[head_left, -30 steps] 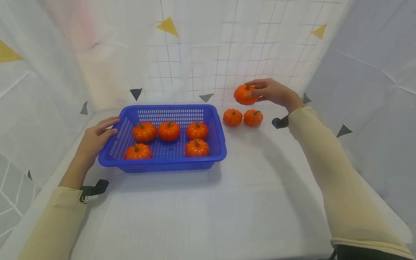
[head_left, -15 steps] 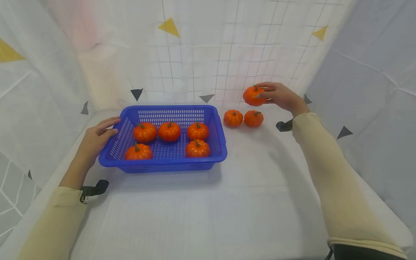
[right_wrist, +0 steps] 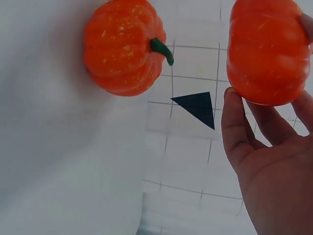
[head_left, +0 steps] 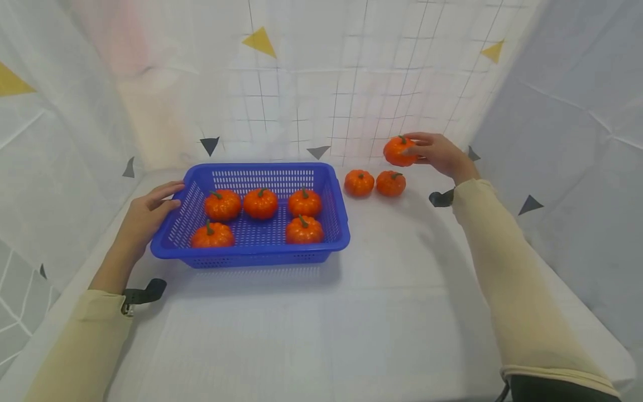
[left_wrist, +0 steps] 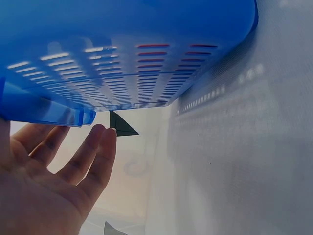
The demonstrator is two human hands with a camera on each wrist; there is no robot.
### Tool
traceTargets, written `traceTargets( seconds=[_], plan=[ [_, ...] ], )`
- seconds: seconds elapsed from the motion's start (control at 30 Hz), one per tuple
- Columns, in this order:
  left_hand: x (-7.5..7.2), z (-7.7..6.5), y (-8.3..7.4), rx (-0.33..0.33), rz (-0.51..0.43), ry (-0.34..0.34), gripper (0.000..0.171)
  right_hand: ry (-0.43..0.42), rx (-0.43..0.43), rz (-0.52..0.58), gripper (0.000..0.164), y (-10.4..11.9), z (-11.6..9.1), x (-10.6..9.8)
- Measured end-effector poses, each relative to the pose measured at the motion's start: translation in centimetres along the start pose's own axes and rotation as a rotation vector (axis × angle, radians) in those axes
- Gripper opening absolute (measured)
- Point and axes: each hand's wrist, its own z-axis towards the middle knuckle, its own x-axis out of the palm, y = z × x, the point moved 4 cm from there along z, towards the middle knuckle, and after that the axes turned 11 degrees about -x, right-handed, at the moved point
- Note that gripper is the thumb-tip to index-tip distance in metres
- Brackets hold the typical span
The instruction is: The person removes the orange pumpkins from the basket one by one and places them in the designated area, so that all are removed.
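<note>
My right hand grips a small orange pumpkin with a green stem and holds it in the air near the back wall. In the right wrist view the held pumpkin sits between the fingertips and the thumb. Two more pumpkins, one on the left and one on the right, rest on the table below it. My left hand rests at the left end of a blue perforated basket. Its fingers are extended beside the rim in the left wrist view.
Several pumpkins stand in the basket, such as a front-left pumpkin and a front-right pumpkin. The white table is bounded at the back by a gridded sheet and at the right by a grey sheet.
My right hand has carried the held pumpkin to the right and slightly lower, now over the right-hand table pumpkin. The left hand and the basket have stayed in place.
</note>
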Motion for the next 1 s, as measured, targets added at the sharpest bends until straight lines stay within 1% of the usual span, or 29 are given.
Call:
traceTargets(
  seconds=[0.33,0.57,0.8,1.0],
  plan=[
    [0.0,-0.3,-0.2,-0.004,0.005,-0.004,0.050,-0.032,0.049,-0.019,0.073,-1.6,-0.4,-0.5],
    [-0.1,-0.2,-0.3,0.000,0.008,-0.009,0.050,-0.080,0.076,0.007,0.077,-3.3,-0.4,-0.9],
    [0.0,0.1,-0.1,0.000,-0.003,-0.002,0.050,-0.113,0.126,-0.013,0.080,-4.0,-0.8,-1.2],
    [0.0,0.0,-0.1,0.005,-0.002,-0.005,0.050,-0.122,0.178,-0.012,0.084,-4.8,-0.9,-1.5]
  ],
)
